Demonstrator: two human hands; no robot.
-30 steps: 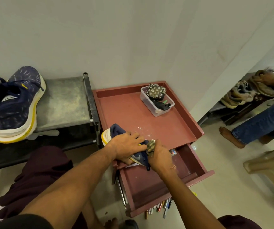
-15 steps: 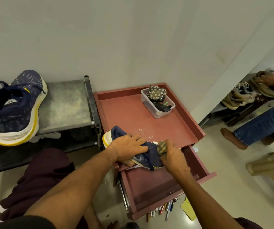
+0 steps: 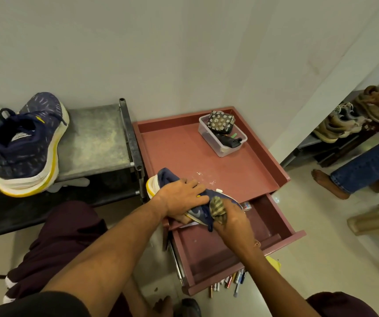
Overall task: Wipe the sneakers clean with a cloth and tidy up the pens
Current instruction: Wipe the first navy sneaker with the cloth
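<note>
A navy sneaker [image 3: 165, 177] with a white and yellow sole lies on its side at the front edge of the red cabinet top [image 3: 179, 152]. My left hand [image 3: 179, 197] grips it around the middle. My right hand [image 3: 232, 223] holds a striped olive cloth [image 3: 217, 207] bunched against the sneaker's toe end. The matching navy sneaker [image 3: 26, 145] stands on the grey rack [image 3: 94, 138] at the left. Several pens [image 3: 229, 282] lie on the floor under the open drawer's front.
The red drawer [image 3: 207, 252] is pulled out below the cabinet top. A clear plastic box [image 3: 221, 136] with a flowered pouch and small items sits at the back right. Another person's leg [image 3: 353, 175] and a rack of worn shoes [image 3: 348, 120] are at the right.
My right hand with the cloth slid right along the sneaker, then back a little to the left. My left hand kept its grip on the shoe. The view shifted slightly.
</note>
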